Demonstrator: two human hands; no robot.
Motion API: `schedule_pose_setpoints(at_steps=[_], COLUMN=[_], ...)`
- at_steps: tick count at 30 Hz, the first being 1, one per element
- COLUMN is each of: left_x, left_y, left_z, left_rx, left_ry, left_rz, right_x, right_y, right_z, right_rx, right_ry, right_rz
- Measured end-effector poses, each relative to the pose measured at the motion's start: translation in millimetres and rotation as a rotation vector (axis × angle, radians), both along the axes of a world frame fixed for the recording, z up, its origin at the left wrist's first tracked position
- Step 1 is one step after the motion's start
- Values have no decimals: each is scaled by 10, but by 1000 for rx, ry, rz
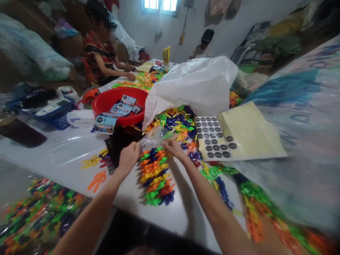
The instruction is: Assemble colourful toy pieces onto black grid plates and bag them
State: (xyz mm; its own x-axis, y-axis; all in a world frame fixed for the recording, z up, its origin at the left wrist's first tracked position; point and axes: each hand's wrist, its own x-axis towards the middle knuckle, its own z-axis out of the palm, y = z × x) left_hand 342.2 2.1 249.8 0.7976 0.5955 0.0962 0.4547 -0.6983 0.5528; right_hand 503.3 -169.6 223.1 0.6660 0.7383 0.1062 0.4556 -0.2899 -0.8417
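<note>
Table [128, 193] spread beneath left hand [129, 156] and right hand [174, 148]. White plastic bag [193, 85] bulged beyond both, hiding part of loose heap [176, 122]. Red basin [108, 99] holding printed cards [120, 109] stood beyond left hand. Sticker sheet [212, 134] lay right of right hand. Stacked colourful pieces [156, 177] lay just nearer than hands; couldn't tell if bagged. Both hands pinched clear plastic [152, 141] between them.

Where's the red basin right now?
In the head view, the red basin sits left of centre, beyond the left hand, between the blue basket on its left and white plastic sheeting on its right.
</note>
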Motion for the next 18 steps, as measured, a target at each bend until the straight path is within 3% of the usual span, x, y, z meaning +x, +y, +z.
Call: schedule_pose_setpoints(at_steps=[7,11,14,18], left_x=[-537,-787,-769,-508], left_y=[-242,-367,-346,-246], left_z=[-217,-389,-453,-517], left_rx=[-42,117,94,55], left_ry=[-153,-145,87,229], left_rz=[-21,-150,-141,-171], right_x=[-382,-655,-763,-757], right_y=[-450,-631,-590,-380], right_z=[-80,-331,-482,-505], right_rx=[69,21,-47,-201], right_ry=[-210,-327,-318,-209], right_rz=[-26,-44,-121,-187])
